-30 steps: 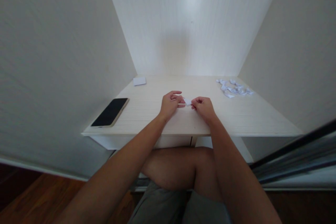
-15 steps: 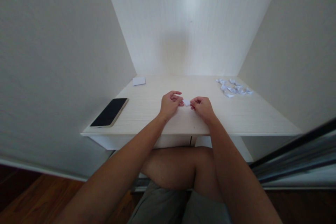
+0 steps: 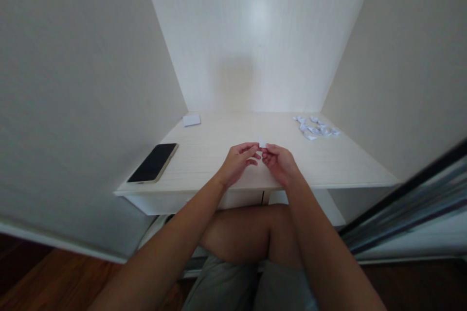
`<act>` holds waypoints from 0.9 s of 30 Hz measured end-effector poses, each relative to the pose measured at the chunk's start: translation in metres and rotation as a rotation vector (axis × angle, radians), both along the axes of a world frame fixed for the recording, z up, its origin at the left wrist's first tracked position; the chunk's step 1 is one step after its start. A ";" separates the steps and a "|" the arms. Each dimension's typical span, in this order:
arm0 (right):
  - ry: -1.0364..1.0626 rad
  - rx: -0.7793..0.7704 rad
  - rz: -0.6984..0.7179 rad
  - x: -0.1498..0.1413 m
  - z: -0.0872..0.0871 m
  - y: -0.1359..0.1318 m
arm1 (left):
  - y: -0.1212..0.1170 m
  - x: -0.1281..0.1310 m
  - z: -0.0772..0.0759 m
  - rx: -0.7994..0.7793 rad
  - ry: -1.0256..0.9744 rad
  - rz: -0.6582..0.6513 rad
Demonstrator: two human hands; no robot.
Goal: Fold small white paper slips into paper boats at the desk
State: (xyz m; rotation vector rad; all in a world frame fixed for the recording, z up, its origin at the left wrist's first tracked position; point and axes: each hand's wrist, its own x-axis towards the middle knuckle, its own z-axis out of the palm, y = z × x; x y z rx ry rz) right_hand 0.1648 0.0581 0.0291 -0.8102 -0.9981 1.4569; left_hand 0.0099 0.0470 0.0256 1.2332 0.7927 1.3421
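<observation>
A small white piece of paper (image 3: 262,144) is between my two hands, over the front half of the white desk (image 3: 211,158). My left hand (image 3: 238,159) has thumb and forefinger closed at the paper's left edge, its other fingers loosely curled below. On the other side, my right hand (image 3: 280,163) pinches the lower right edge, with its remaining fingers bent in. The paper stands upright above the fingertips. Parts of its lower edge are hidden by the fingers.
Several twisted white paper pieces (image 3: 318,129) lie at the back right of the desk. A white stack of paper (image 3: 191,120) is at the back left, and a dark-screened phone (image 3: 153,163) near the left front edge. Walls enclose the desk on three sides.
My hands have come closer together and turned, and the paper, earlier lying lower between them, now stands up at the fingertips. The head view has shifted slightly.
</observation>
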 end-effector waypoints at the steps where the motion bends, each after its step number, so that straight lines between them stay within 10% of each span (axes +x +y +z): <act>1: 0.056 -0.025 0.030 -0.002 0.000 -0.014 | -0.012 0.001 0.001 -0.010 -0.002 -0.018; 12: 0.684 -0.274 0.182 -0.031 -0.001 -0.149 | -0.131 0.000 0.018 -0.162 0.047 -0.006; 27: 0.801 -0.282 0.108 -0.040 0.002 -0.196 | -0.174 0.002 0.031 -0.088 0.113 0.118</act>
